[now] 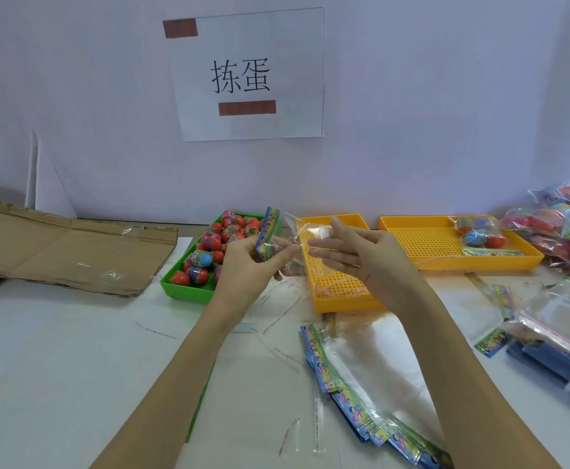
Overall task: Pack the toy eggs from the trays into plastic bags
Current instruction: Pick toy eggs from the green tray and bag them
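Two hands work above the table: my left hand (253, 257) pinches a clear bag (278, 238) by its printed header, my right hand (354, 250) has straight fingers slid against the film, gripping nothing. The eggs (224, 240) lie in the green tray (182, 287) just left of the bag.

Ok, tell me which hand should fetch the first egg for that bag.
Probably the right hand: its fingers are straight and free, while the left hand pinches the bag. The green tray lies left, so it must reach across.
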A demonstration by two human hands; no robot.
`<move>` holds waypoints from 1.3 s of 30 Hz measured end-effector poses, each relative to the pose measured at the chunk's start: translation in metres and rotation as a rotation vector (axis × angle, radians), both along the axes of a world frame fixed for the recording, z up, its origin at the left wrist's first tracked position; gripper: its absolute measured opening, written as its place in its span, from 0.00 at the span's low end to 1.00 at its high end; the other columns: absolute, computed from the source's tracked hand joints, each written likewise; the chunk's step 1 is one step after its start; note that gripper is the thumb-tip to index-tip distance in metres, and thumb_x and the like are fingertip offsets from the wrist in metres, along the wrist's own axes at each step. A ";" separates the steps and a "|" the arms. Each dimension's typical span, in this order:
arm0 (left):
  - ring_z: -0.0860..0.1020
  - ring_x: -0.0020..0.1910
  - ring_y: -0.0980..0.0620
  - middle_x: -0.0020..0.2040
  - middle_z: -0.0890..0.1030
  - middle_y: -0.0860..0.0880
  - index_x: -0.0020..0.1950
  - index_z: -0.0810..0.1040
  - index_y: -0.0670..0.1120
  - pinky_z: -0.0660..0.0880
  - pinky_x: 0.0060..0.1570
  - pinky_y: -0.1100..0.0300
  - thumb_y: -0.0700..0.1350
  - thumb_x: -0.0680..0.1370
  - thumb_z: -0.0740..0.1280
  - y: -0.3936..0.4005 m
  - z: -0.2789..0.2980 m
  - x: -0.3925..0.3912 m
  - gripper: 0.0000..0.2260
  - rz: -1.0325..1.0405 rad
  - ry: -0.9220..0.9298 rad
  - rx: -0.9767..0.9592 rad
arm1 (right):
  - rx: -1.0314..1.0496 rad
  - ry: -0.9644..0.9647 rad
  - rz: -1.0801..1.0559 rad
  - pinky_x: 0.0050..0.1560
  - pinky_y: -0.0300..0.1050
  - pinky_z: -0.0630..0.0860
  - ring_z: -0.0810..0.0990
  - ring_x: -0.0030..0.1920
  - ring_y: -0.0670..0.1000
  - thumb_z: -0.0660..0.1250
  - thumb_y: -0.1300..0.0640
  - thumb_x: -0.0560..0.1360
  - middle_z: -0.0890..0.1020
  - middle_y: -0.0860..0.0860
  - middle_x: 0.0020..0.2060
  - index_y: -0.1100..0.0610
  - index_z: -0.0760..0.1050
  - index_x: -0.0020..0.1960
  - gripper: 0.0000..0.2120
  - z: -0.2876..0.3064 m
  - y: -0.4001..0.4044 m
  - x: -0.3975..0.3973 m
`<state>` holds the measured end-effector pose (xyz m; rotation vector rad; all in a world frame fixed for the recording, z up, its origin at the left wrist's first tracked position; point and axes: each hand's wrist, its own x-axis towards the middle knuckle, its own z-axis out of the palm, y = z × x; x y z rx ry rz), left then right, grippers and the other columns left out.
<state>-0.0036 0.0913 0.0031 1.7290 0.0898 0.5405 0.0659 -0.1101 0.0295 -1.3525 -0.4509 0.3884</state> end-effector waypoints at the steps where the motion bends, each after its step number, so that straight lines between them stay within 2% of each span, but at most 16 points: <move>1: 0.84 0.34 0.53 0.38 0.87 0.51 0.48 0.85 0.47 0.78 0.34 0.64 0.46 0.75 0.79 0.000 0.000 0.000 0.06 0.004 0.008 -0.004 | 0.010 0.030 0.048 0.55 0.45 0.83 0.86 0.57 0.56 0.70 0.46 0.81 0.87 0.57 0.55 0.62 0.80 0.62 0.20 0.001 -0.001 0.001; 7: 0.85 0.34 0.52 0.39 0.87 0.48 0.49 0.84 0.46 0.79 0.35 0.64 0.55 0.67 0.81 0.005 0.002 -0.004 0.18 -0.045 0.061 -0.019 | 0.059 0.157 0.221 0.59 0.43 0.81 0.83 0.63 0.57 0.72 0.50 0.79 0.84 0.61 0.61 0.66 0.79 0.65 0.22 0.005 -0.011 0.007; 12: 0.86 0.43 0.54 0.45 0.88 0.50 0.53 0.86 0.51 0.80 0.42 0.66 0.53 0.69 0.81 -0.001 0.003 -0.005 0.15 -0.138 0.016 -0.014 | 0.053 0.261 0.251 0.58 0.45 0.82 0.84 0.62 0.57 0.71 0.54 0.80 0.84 0.60 0.61 0.65 0.82 0.62 0.16 0.000 -0.003 0.002; 14: 0.86 0.45 0.54 0.46 0.88 0.51 0.52 0.87 0.52 0.79 0.43 0.68 0.55 0.71 0.79 -0.001 0.003 -0.004 0.13 -0.115 0.021 -0.010 | 0.056 0.256 0.274 0.61 0.48 0.82 0.83 0.63 0.59 0.69 0.58 0.81 0.84 0.61 0.62 0.67 0.81 0.63 0.15 -0.002 -0.002 0.001; 16: 0.85 0.46 0.52 0.47 0.88 0.50 0.52 0.87 0.54 0.80 0.45 0.65 0.57 0.74 0.76 0.002 0.003 -0.004 0.11 -0.088 0.042 0.001 | 0.050 0.249 0.284 0.63 0.49 0.80 0.83 0.64 0.59 0.68 0.58 0.82 0.84 0.62 0.61 0.68 0.79 0.64 0.16 -0.002 -0.002 0.001; 18: 0.85 0.49 0.50 0.48 0.88 0.50 0.53 0.87 0.53 0.82 0.49 0.59 0.55 0.78 0.75 0.003 0.003 -0.004 0.08 -0.083 0.038 -0.007 | 0.026 0.212 0.275 0.65 0.48 0.79 0.83 0.64 0.57 0.67 0.58 0.82 0.84 0.61 0.61 0.67 0.80 0.65 0.16 -0.001 -0.002 0.000; 20: 0.86 0.48 0.48 0.48 0.88 0.49 0.53 0.87 0.53 0.83 0.46 0.57 0.49 0.79 0.74 0.003 0.002 -0.004 0.04 -0.066 0.015 -0.014 | 0.008 0.164 0.269 0.66 0.46 0.78 0.83 0.64 0.55 0.66 0.56 0.83 0.84 0.59 0.61 0.64 0.80 0.65 0.16 -0.001 -0.001 -0.001; 23: 0.87 0.43 0.47 0.46 0.88 0.46 0.53 0.87 0.50 0.84 0.39 0.58 0.44 0.80 0.73 -0.001 0.002 -0.005 0.04 -0.095 0.005 -0.056 | 0.025 0.153 0.288 0.59 0.44 0.81 0.84 0.62 0.58 0.66 0.53 0.83 0.85 0.59 0.61 0.60 0.81 0.65 0.16 0.002 0.000 -0.003; 26: 0.88 0.45 0.47 0.45 0.89 0.46 0.53 0.87 0.48 0.85 0.43 0.55 0.43 0.81 0.73 -0.004 0.000 -0.004 0.04 -0.090 -0.022 -0.039 | 0.056 0.180 0.295 0.56 0.45 0.83 0.84 0.62 0.58 0.66 0.54 0.83 0.84 0.61 0.60 0.63 0.82 0.64 0.16 0.003 0.001 -0.003; 29: 0.87 0.48 0.53 0.46 0.89 0.51 0.51 0.88 0.49 0.81 0.48 0.66 0.44 0.80 0.74 -0.005 0.001 -0.004 0.03 -0.065 -0.060 0.005 | 0.007 0.134 0.287 0.59 0.44 0.82 0.83 0.64 0.56 0.64 0.56 0.84 0.85 0.61 0.60 0.67 0.81 0.63 0.16 0.003 -0.001 -0.001; 31: 0.86 0.46 0.55 0.44 0.89 0.51 0.49 0.88 0.48 0.81 0.47 0.66 0.45 0.80 0.74 -0.004 0.000 -0.003 0.03 -0.027 -0.053 0.028 | -0.003 0.118 0.243 0.60 0.44 0.82 0.84 0.63 0.55 0.63 0.57 0.85 0.85 0.60 0.59 0.67 0.82 0.60 0.15 0.001 -0.001 -0.001; 33: 0.87 0.44 0.53 0.43 0.88 0.49 0.50 0.87 0.45 0.84 0.50 0.56 0.43 0.81 0.73 -0.004 0.000 -0.001 0.04 0.027 -0.032 -0.017 | -0.037 0.011 0.124 0.59 0.42 0.82 0.84 0.61 0.51 0.64 0.56 0.84 0.87 0.55 0.56 0.64 0.84 0.56 0.13 0.000 0.001 -0.002; 35: 0.87 0.50 0.53 0.50 0.88 0.50 0.60 0.84 0.47 0.84 0.54 0.53 0.42 0.81 0.72 -0.003 0.002 -0.001 0.08 0.075 -0.055 -0.032 | -0.180 -0.215 -0.057 0.58 0.29 0.76 0.85 0.58 0.44 0.64 0.53 0.85 0.88 0.48 0.53 0.58 0.85 0.52 0.13 -0.001 0.005 -0.003; 36: 0.85 0.56 0.55 0.56 0.87 0.52 0.67 0.80 0.50 0.82 0.58 0.56 0.44 0.80 0.74 0.000 0.003 -0.002 0.15 0.092 -0.078 0.045 | -0.277 -0.338 -0.147 0.54 0.24 0.72 0.85 0.55 0.41 0.64 0.53 0.85 0.88 0.46 0.50 0.56 0.85 0.51 0.13 -0.001 0.006 -0.004; 37: 0.80 0.64 0.58 0.64 0.83 0.55 0.72 0.76 0.52 0.79 0.62 0.60 0.47 0.79 0.75 0.003 0.004 -0.002 0.22 0.084 -0.092 0.168 | -0.363 -0.441 -0.218 0.49 0.24 0.72 0.85 0.51 0.41 0.64 0.52 0.85 0.88 0.44 0.47 0.54 0.84 0.50 0.12 -0.002 0.008 -0.004; 39: 0.70 0.73 0.60 0.72 0.74 0.59 0.76 0.72 0.56 0.68 0.70 0.64 0.54 0.75 0.78 0.007 0.007 -0.005 0.31 0.017 -0.129 0.497 | -0.446 -0.551 -0.274 0.40 0.35 0.77 0.86 0.42 0.44 0.65 0.51 0.84 0.88 0.43 0.41 0.51 0.81 0.50 0.08 -0.003 0.011 -0.005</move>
